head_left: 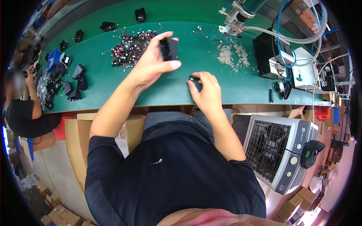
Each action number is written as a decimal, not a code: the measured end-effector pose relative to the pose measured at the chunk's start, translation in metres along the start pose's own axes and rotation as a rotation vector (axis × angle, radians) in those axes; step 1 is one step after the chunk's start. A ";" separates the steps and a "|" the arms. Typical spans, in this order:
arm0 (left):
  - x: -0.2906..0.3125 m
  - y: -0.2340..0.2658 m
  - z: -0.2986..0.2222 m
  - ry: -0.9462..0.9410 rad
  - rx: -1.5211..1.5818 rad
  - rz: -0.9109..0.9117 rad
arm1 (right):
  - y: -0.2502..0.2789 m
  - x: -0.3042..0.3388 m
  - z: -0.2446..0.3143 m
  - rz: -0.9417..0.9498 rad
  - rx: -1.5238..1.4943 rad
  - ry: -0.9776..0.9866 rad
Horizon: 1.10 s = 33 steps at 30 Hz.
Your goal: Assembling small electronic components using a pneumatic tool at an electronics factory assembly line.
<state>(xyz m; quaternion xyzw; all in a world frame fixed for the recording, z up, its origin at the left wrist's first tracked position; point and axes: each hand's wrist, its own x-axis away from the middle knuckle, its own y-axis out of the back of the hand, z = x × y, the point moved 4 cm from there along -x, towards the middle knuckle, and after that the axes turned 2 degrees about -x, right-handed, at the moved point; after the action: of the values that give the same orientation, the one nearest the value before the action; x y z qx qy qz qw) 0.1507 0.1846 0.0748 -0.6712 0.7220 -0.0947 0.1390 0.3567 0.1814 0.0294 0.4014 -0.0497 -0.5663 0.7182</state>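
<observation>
In my left hand (152, 66) is a black plastic housing (169, 49), gripped between the thumb and the fingers and raised above the green table. My right hand (207, 88) is lower and to the right, near the table's front edge. Its thumb and index finger pinch a small dark part (192, 78), too small to name. Behind my left hand lies a heap of small black parts with red wires and white connectors (126, 49). A loose wired part (200, 32) sits farther back, and a spread of small pale screws (228, 56) lies to the right.
A pneumatic machine head (235, 19) with hoses hangs over the back right, beside a black box (269, 52). A screwdriver (271, 92) lies near the right front edge. Black housings (77, 83) stand at left, where another person (28, 101) works. An air cooler (271, 148) stands below.
</observation>
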 end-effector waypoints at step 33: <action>-0.023 -0.023 0.054 -0.095 -0.746 0.326 | 0.031 -0.017 0.015 -0.102 -0.076 0.191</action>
<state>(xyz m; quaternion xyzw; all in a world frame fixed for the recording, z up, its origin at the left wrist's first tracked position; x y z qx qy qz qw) 0.1919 0.2085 0.0330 -0.5560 0.7965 0.2279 -0.0673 0.3663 0.1893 0.0656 0.4278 0.0610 -0.5628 0.7046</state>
